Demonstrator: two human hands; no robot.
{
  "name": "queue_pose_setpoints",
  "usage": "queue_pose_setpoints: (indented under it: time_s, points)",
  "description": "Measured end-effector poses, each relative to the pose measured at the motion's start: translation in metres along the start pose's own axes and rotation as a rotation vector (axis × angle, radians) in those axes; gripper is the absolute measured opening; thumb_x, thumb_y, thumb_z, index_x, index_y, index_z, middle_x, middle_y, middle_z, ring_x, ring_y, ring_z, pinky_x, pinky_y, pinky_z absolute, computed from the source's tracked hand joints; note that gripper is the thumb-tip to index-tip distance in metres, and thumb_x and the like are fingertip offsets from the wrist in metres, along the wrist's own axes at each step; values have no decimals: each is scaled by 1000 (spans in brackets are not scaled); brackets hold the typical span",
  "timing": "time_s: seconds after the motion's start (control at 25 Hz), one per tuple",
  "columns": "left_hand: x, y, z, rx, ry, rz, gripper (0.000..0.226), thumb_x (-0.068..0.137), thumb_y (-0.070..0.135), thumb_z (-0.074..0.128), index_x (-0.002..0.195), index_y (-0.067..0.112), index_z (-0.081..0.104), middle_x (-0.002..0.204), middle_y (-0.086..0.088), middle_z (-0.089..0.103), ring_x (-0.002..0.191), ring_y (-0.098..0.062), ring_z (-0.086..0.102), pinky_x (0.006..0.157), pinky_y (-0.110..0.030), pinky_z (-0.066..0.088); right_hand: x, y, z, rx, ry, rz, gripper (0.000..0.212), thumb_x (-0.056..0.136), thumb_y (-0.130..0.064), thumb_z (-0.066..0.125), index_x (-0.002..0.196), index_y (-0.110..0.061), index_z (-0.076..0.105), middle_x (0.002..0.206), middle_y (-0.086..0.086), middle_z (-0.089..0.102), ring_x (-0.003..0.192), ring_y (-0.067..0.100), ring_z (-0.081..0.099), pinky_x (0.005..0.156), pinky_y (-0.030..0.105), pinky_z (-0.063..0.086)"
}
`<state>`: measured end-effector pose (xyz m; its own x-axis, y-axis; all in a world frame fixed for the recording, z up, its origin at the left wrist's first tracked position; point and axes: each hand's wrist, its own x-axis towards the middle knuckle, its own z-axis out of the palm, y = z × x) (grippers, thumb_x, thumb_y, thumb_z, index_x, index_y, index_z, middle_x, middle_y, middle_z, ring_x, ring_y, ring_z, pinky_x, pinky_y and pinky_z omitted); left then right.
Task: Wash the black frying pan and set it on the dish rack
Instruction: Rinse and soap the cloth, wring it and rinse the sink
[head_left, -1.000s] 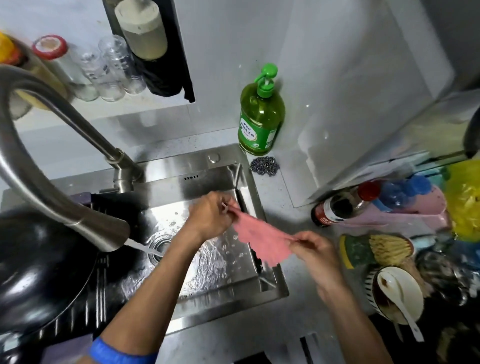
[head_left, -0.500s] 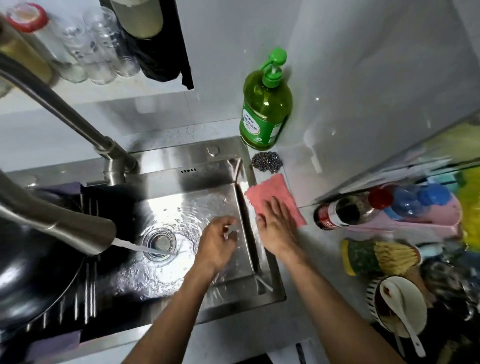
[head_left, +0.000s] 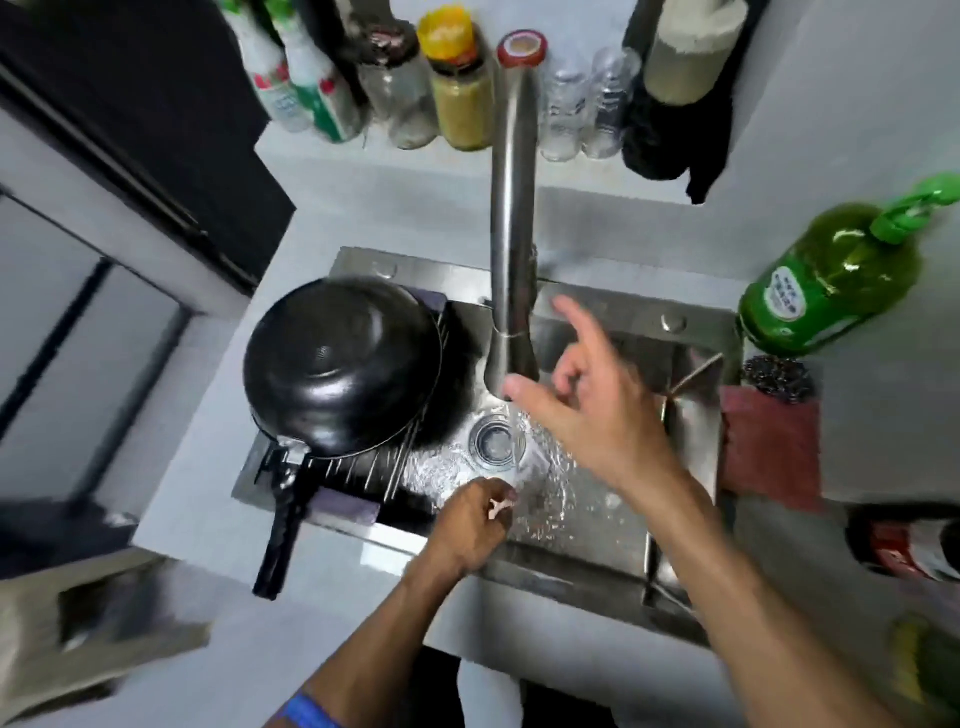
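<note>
Pan lies upside-down on rack over steel sink, grey counter around.

The right hand is now reaching toward the faucet, off the pink cloth; the left hand is seemingly pinching something small.

Left hand: forearm reaching forward, fingers curled inward, a small pale scrap pinched between the fingertips. Right hand: raised higher and farther forward, palm turned leftward, thumb and index finger spread apart, remaining fingers loosely bent.
</note>
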<state>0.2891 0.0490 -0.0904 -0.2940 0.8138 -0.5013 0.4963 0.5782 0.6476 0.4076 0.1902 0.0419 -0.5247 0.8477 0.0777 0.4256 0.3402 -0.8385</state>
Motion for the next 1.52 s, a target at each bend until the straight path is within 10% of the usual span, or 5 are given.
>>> queue_pose_setpoints:
  time_s: [0.24, 0.48, 0.76, 0.96, 1.52]
  points:
    - [-22, -47, -44, -24, -24, 23, 16, 85, 13, 58, 90, 27, 65, 81, 11, 65, 72, -12, 61, 74, -29, 52, 41, -46, 37, -302, 103, 274, 30, 79, -51, 65, 72, -22, 63, 57, -13, 60, 52, -2, 56, 49, 19, 37]
    - [-34, -99, -75, -77, -44, 51, 11, 88, 13, 58, 87, 20, 66, 87, 0, 69, 83, -20, 64, 75, -32, 51, 37, -6, 45, 90, 201, 336, 9, 93, -24, 68, 94, -33, 70, 77, -1, 76, 62, 10, 70, 62, 33, 61]
    - [-34, -125, -91, 37, -75, 37, 13, 84, 14, 64, 92, 24, 66, 87, 2, 67, 88, -24, 65, 76, -30, 51, 45, 38, 4, -213, 292, 452, 18, 87, -31, 66, 81, -15, 68, 68, 7, 70, 66, 28, 71, 68, 47, 61]
    - [-48, -128, -93, 685, 96, 76, 41, 84, 36, 54, 125, 33, 57, 122, 1, 55, 118, -25, 45, 95, -39, 38, 50, 57, -33, -321, 187, 461, 22, 90, -29, 66, 82, -9, 71, 67, 10, 67, 63, 29, 65, 57, 31, 47]
    - [-50, -138, -103, 625, -18, 38, 44, 93, 36, 48, 137, 36, 46, 134, 4, 42, 114, -16, 53, 92, -32, 49, -22, 105, -36, -929, -76, 432, 28, 77, -93, 29, 72, -75, 51, 28, -25, 42, 17, -4, 37, 38, 15, 42]
